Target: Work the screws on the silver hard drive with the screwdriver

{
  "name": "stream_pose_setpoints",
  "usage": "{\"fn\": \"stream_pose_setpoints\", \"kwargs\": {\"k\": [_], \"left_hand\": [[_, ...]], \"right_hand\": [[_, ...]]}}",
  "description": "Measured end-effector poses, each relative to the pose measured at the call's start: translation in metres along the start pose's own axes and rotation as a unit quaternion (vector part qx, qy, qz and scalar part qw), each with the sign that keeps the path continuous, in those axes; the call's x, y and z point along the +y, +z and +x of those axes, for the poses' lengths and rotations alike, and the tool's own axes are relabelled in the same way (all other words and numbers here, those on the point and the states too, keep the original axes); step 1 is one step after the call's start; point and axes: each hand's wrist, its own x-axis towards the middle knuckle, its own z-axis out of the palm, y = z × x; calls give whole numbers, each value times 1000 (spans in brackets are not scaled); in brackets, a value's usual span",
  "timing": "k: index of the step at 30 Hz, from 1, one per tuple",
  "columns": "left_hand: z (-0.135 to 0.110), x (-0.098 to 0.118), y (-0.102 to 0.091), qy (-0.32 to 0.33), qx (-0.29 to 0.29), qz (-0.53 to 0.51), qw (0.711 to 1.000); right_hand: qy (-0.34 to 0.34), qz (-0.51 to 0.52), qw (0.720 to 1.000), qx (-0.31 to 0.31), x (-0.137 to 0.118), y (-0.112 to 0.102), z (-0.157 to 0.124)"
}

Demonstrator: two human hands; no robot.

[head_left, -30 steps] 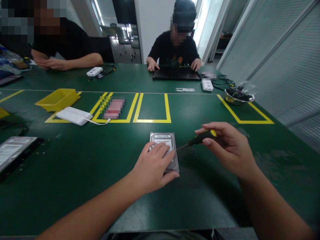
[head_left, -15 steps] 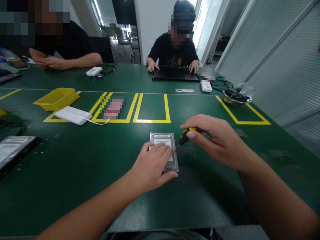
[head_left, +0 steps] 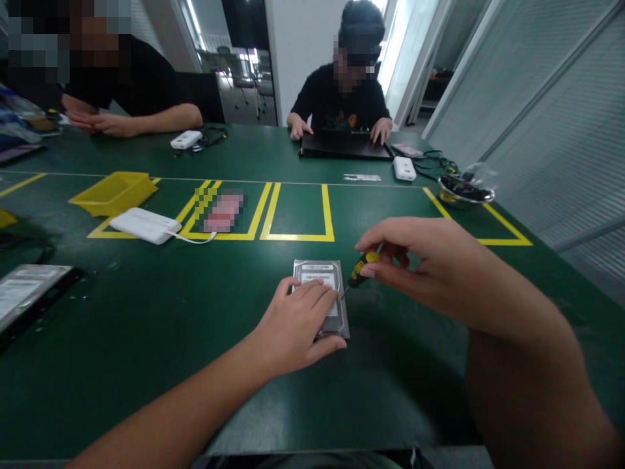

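A small silver hard drive [head_left: 336,324] with a white label lies flat on the green table in front of me. My left hand [head_left: 297,326] grips it from above, fingers across the label and thumb along the near edge. Between the thumb and fingers of my right hand [head_left: 415,260] is a yellow-and-black screwdriver [head_left: 360,270]. It leans, with its thin shaft pointing down to the drive's right edge. I cannot make out a screw under its tip.
A larger drive [head_left: 29,286] lies at the left, with tiny bits beside it. Farther back are a yellow bin [head_left: 114,194], a white power bank [head_left: 145,225] cabled to a phone [head_left: 223,213], and a metal bowl [head_left: 466,195]. Two people sit opposite, one touching a black laptop [head_left: 346,144].
My right wrist has turned and lifted, and the fingers have shifted around the screwdriver handle. Its tip stays at the drive's right edge. My left hand and the drive hold still.
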Motion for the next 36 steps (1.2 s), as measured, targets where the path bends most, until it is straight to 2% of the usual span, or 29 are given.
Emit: {"fn": "stream_pose_setpoints", "kwargs": {"k": [9,18,25,36], "left_hand": [[1,-2,1,5,4,5,1000],[1,-3,0,5,-5,0,1000],[1,-3,0,8,7,0,1000],[0,-5,0,18,-16,8,1000]], "right_hand": [[17,18,1000,0,2,-3,-1],[-40,-2,999,0,7,-4,0],[-31,15,999,7,1,-2,1],[-26,0,1000,9,-1,2,3]]}}
